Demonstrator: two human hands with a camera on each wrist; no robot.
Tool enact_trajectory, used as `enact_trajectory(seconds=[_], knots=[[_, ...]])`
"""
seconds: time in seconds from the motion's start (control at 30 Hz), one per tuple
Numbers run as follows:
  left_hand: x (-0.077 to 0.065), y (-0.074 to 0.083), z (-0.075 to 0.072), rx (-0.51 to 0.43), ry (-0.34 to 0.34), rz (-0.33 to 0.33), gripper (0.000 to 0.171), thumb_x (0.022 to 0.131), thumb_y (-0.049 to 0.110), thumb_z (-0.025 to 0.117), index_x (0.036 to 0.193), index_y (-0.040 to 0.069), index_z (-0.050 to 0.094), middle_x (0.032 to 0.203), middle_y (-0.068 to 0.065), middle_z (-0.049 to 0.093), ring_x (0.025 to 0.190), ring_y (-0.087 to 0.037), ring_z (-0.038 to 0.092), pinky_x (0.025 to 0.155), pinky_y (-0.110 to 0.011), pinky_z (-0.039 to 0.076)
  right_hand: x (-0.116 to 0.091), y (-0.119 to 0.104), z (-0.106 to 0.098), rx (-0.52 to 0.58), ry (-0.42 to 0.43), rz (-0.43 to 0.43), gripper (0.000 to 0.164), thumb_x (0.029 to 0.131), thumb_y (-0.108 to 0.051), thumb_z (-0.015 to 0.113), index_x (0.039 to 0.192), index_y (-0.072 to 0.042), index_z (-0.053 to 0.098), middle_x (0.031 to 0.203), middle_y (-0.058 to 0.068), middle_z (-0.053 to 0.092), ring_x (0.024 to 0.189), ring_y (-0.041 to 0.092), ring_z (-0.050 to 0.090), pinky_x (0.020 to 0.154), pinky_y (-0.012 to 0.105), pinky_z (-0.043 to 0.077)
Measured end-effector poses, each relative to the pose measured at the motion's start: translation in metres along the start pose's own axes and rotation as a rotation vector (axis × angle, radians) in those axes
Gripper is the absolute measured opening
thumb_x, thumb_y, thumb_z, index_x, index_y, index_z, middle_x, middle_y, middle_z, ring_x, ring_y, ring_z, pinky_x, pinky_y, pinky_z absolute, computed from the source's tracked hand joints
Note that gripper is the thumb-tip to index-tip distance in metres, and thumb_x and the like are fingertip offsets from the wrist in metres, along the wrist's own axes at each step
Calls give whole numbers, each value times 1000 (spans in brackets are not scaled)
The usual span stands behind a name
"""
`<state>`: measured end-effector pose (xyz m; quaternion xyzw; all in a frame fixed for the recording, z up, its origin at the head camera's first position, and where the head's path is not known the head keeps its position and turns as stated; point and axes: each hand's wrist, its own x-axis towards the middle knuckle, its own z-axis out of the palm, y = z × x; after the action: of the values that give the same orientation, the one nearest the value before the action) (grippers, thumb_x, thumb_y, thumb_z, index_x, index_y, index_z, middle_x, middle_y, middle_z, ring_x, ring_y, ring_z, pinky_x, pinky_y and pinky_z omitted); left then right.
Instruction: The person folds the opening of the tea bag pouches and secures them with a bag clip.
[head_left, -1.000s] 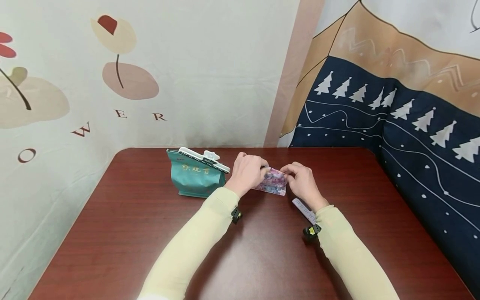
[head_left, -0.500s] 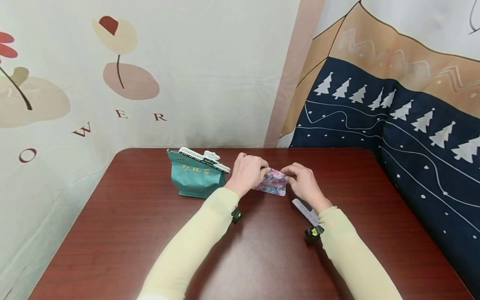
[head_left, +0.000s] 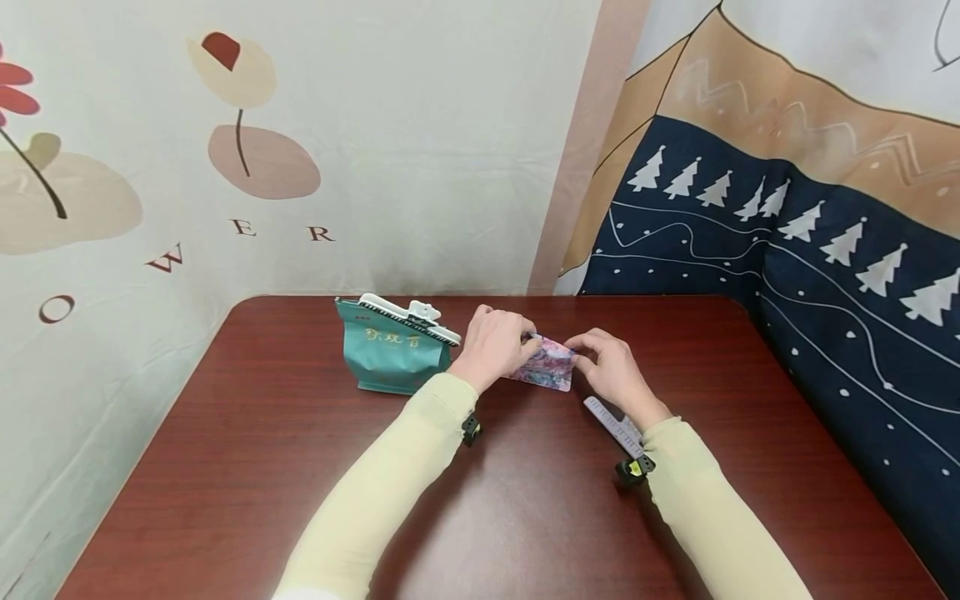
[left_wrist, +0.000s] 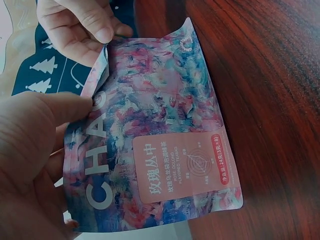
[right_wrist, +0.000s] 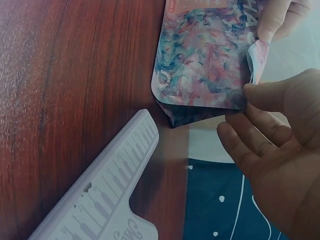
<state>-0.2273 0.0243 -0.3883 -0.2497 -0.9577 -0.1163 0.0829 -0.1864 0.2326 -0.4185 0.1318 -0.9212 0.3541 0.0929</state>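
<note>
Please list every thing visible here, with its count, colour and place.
Rose oolong teabag pouch: one, pink and blue, between the hands
Gold-lettered pouch: one, teal, upright on table, left of the hands
Bag clip: one, white and black, across that pouch's top
Loose clip: one, lavender, on table by right wrist
Table: one, reddish brown, below the hands
Printed backdrop: sheet count unclear, pale left, navy and tan right
Wrist cameras: two, black, one per wrist
Sleeves: two, pale yellow, on forearms
Left hand: one, pinching the teabag pouch's edge
Right hand: one, pinching its corner
</note>
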Motion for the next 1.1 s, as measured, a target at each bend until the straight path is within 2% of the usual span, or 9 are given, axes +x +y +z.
enact_trajectory(seconds=[0.37, 0.7, 1.1], knots=[[0, 1, 1, 5, -14, -23, 29, 96, 46, 72, 111, 23, 82, 103, 3, 80, 91, -15, 70, 97, -40, 42, -5, 5, -4, -28, -21, 10, 24, 94, 1, 71, 117, -2, 74, 116, 14, 69, 103, 32, 63, 93, 51, 54], [1, 0, 1, 7, -12, -15, 28, 96, 46, 72, 110, 25, 83, 102, 5, 80, 89, -13, 71, 95, -39, 42, -18, 13, -15, -68, -27, 8, 24, 93, 0, 71, 117, -1, 73, 118, 17, 69, 109, 36, 63, 95, 54, 52], [4, 0, 2, 5, -28, -25, 29, 96, 46, 72, 113, 25, 82, 104, 5, 80, 91, -13, 70, 95, -39, 41, -35, 28, -25, -77, -82, 72, 27, 94, -3, 72, 120, 0, 72, 120, 18, 68, 109, 37, 62, 95, 56, 52]])
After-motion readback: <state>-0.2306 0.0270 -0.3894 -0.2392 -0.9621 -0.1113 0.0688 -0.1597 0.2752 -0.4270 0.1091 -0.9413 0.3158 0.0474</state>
